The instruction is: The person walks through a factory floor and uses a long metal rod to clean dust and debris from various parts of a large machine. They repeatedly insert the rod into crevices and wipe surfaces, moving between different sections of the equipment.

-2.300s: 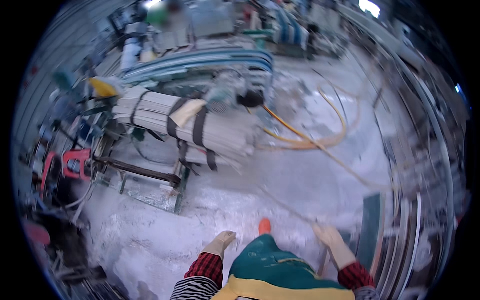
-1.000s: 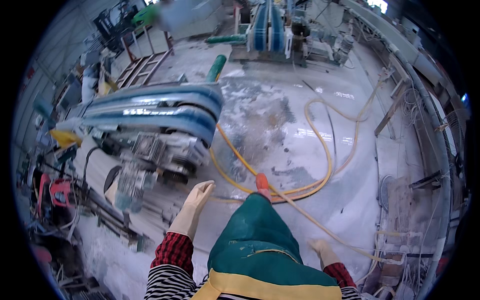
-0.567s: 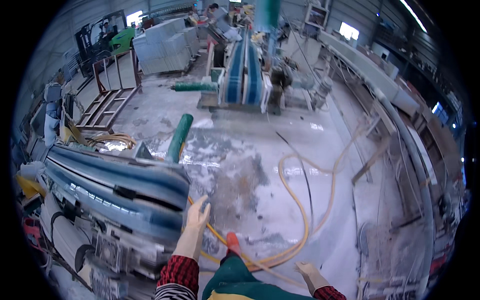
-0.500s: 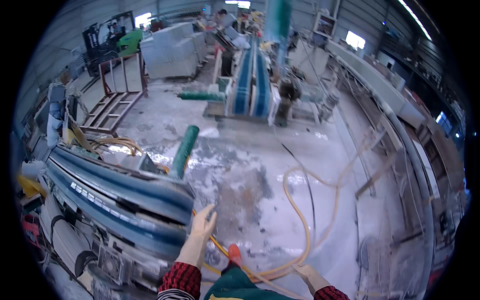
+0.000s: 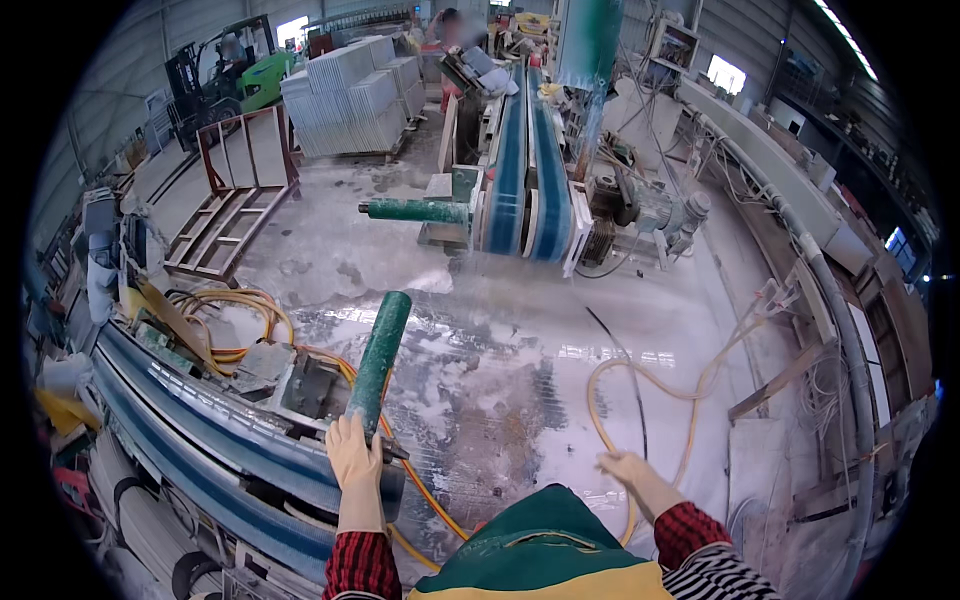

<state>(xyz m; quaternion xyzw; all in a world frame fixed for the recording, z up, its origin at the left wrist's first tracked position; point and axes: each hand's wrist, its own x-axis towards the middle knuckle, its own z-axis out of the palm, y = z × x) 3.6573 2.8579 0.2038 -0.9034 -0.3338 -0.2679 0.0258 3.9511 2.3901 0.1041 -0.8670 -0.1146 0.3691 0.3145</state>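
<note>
My left hand (image 5: 355, 460), in a pale glove, lies at the end of the near blue-belted conveyor (image 5: 290, 455). Its fingers are stretched toward the foot of a green cylinder (image 5: 381, 350) that stands tilted there; whether they touch it I cannot tell. My right hand (image 5: 628, 468), also in a pale glove, hangs in the air at my right side with its fingers curled loosely together and nothing visible in them. Behind it a yellow hose (image 5: 598, 405) loops over the wet floor. A green and yellow apron (image 5: 540, 530) covers my front.
Ahead stands a second blue-belted conveyor (image 5: 508, 190), with a green roller (image 5: 415, 209) and a motor (image 5: 650, 212). Back left are a metal frame rack (image 5: 225, 215), stacked pale slabs (image 5: 345, 100) and a green forklift (image 5: 262, 82) with a person aboard. Another person (image 5: 452, 35) is at the back.
My left hand has moved up and left onto the conveyor end near the green cylinder. My right hand has risen. The view has shifted, bringing more of my apron in.
</note>
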